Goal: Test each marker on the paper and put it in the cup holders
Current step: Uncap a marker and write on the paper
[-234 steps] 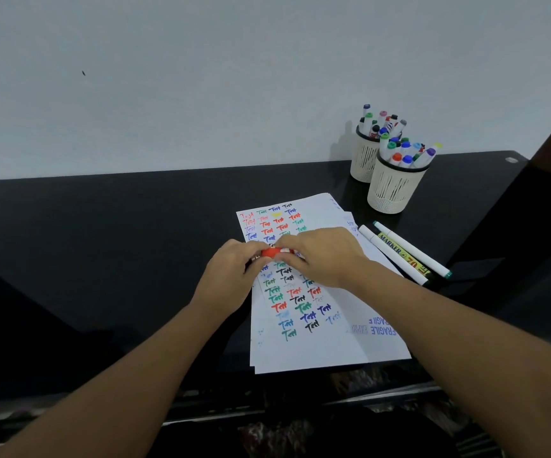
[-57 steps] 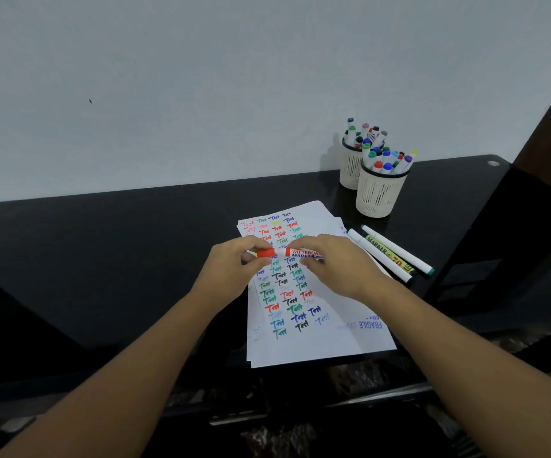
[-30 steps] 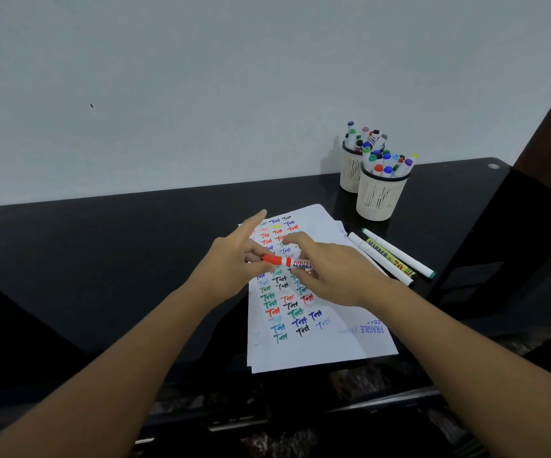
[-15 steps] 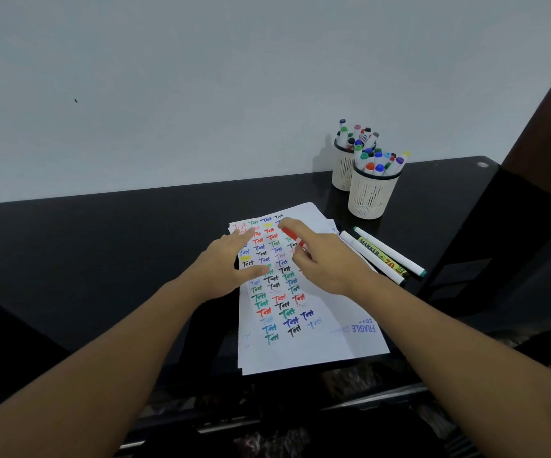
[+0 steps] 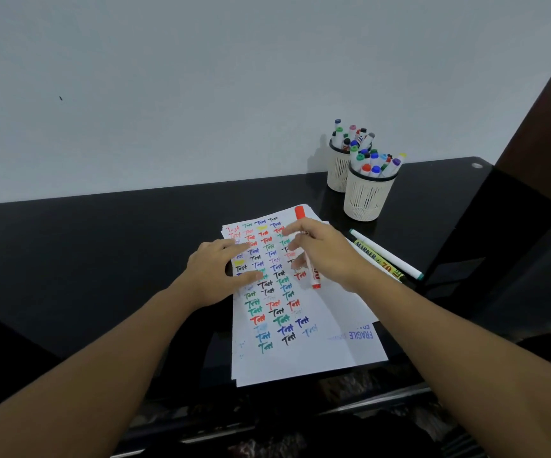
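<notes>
A white paper (image 5: pixel 300 361) covered with coloured "Test" words lies on the black table (image 5: pixel 102 252). My left hand (image 5: pixel 214 269) rests flat on the paper's left part, fingers apart, holding nothing. My right hand (image 5: pixel 327 256) holds a red whiteboard marker (image 5: pixel 299 213) over the paper's right side. Its red cap end points toward the far edge and its other end sticks out below my fingers. Two cream cup holders, a front one (image 5: pixel 366 200) and a back one (image 5: pixel 337 173), stand at the back right, both filled with several markers.
Beside my right hand lie loose markers: a white one with a green tip (image 5: pixel 396 264) and a yellow-labelled one (image 5: pixel 371 254). A white wall rises behind the table. A dark wooden panel (image 5: pixel 545 127) stands at the right edge.
My left hand let go of the red marker and settled flat on the paper. My right hand turned the marker from crosswise to pointing away, cap end far.
</notes>
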The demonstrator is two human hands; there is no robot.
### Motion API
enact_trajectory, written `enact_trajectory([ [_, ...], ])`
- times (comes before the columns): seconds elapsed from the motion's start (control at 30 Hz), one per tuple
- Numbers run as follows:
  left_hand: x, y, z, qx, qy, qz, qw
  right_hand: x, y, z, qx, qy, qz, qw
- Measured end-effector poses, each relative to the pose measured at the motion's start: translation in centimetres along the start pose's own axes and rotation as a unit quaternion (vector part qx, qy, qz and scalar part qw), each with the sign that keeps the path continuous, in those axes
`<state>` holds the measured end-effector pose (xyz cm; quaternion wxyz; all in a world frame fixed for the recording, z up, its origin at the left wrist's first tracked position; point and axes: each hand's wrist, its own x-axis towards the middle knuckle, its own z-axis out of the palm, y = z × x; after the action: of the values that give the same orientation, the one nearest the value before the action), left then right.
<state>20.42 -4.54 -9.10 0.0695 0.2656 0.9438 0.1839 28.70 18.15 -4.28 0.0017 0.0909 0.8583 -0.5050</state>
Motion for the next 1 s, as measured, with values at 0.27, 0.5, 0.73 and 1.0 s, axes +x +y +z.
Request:
enact_trajectory([
  [0.27,3.2,-1.4,-0.5,-0.043,0.057,0.006,0.997,2.0,-0.7,-1.2,0.035,0.006,-0.011,0.999],
  [0.5,4.0,-1.9,1.4,0.011,0.084,-0.015,0.996,3.7,-1.4,-2.8,-0.100,0.136,-0.126,0.978],
  [0.73,4.1,-2.1,1.6,0.033,0.078,-0.014,0.996,6.5,-3.1,-6.4,-0.202,0.231,-0.180,0.935],
  [1.0,4.3,-2.6,1.9,0.032,0.088,-0.010,0.996,9.4,-4.3,-11.6,-0.155,0.291,-0.118,0.937],
])
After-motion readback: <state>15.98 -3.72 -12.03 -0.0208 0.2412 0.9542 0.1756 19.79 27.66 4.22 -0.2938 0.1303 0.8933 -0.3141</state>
